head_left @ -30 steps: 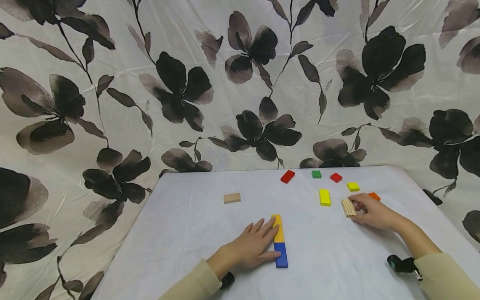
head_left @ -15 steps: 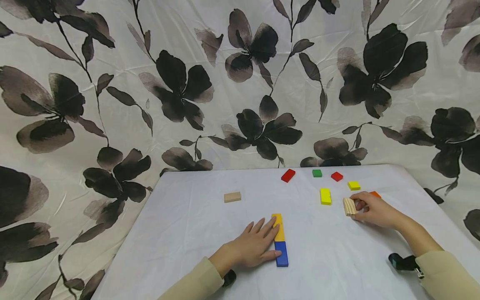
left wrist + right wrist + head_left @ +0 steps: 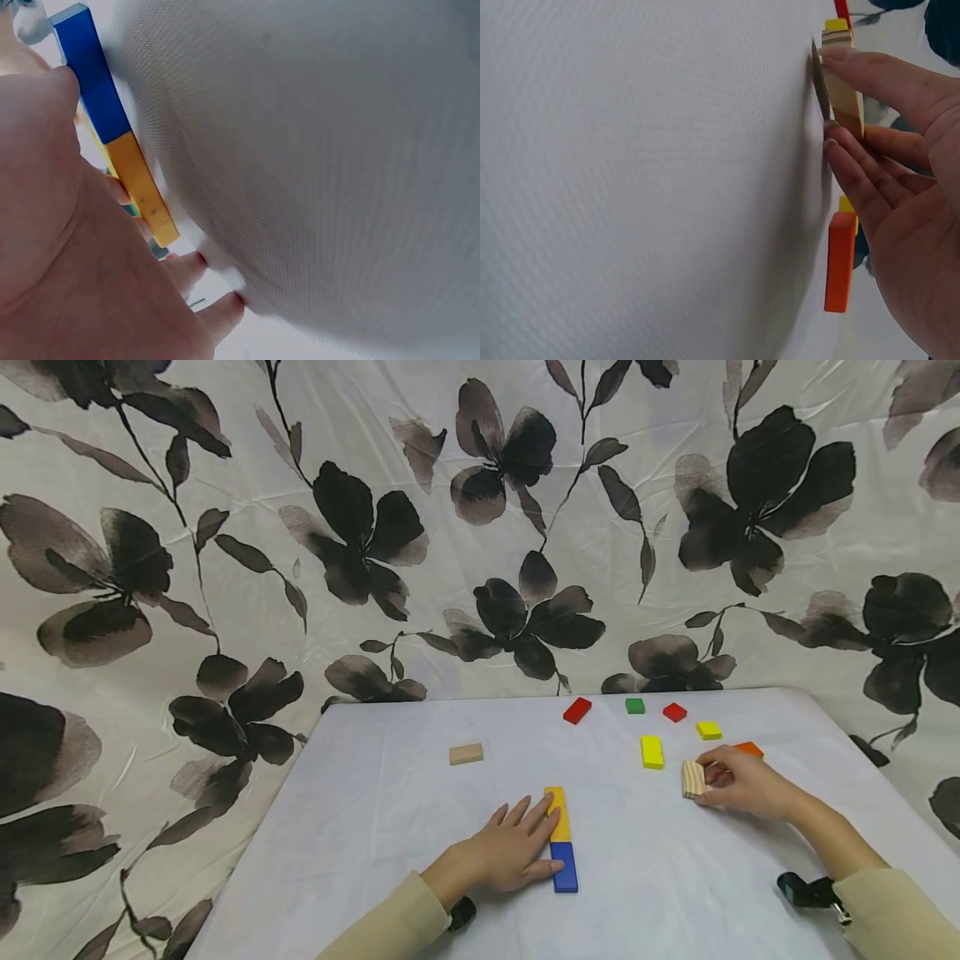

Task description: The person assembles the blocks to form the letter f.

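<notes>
A yellow-orange block [image 3: 561, 832] and a blue block [image 3: 566, 870] lie end to end in one line on the white-covered table. My left hand [image 3: 502, 857] rests beside them, fingers spread; its fingertips touch the yellow-orange block and its thumb the blue one. In the left wrist view the blue block [image 3: 91, 79] meets the yellow-orange block [image 3: 142, 187] squarely. At the right, my right hand [image 3: 753, 783] pinches a plain wooden block [image 3: 693, 779] with striped grain between thumb and fingers. The right wrist view shows this wooden block [image 3: 845, 105] close over the cloth.
Another plain wooden block [image 3: 466, 754] lies at the left. Farther back are a red block [image 3: 577, 711], a green block [image 3: 635, 706], a red diamond-like block [image 3: 675, 712] and two yellow blocks [image 3: 652, 752]. An orange block [image 3: 750, 748] is partly behind my right hand.
My right hand has shifted slightly left and toward me with the wooden block, which is now turned a little straighter. The left hand and the other blocks have stayed put.
</notes>
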Action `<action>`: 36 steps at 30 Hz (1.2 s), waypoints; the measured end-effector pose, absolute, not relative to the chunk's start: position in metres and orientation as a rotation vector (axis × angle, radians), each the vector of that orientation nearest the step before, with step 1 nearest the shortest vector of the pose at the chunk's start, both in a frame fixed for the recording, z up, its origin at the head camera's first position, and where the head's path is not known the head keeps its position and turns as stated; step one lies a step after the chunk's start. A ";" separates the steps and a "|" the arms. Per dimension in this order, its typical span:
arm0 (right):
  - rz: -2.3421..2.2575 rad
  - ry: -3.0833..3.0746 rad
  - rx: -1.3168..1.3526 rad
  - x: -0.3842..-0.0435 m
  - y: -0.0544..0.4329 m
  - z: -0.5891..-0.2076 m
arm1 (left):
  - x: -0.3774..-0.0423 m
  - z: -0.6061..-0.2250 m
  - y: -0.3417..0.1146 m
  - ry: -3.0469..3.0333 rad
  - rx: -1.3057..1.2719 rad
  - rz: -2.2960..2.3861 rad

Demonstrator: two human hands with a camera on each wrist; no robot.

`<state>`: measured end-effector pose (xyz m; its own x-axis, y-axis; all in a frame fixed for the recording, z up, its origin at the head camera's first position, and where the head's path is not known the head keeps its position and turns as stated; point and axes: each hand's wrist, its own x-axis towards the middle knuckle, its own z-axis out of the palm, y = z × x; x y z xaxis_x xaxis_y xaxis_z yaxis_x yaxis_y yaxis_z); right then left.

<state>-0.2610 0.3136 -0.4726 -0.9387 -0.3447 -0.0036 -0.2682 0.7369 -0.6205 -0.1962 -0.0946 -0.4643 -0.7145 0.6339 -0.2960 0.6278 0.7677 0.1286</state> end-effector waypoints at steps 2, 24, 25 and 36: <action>-0.983 2.825 -0.507 -0.260 0.311 -0.472 | -0.196 -0.464 -0.094 2.639 0.970 0.029; -0.960 2.792 -0.699 -0.256 0.269 -0.464 | -0.196 -0.466 -0.093 2.641 0.938 0.050; -0.962 2.788 -0.704 -0.256 0.267 -0.464 | -0.196 -0.466 -0.092 2.641 0.935 0.055; -0.962 2.727 -0.754 -0.260 0.247 -0.463 | -0.194 -0.467 -0.089 2.657 0.901 0.028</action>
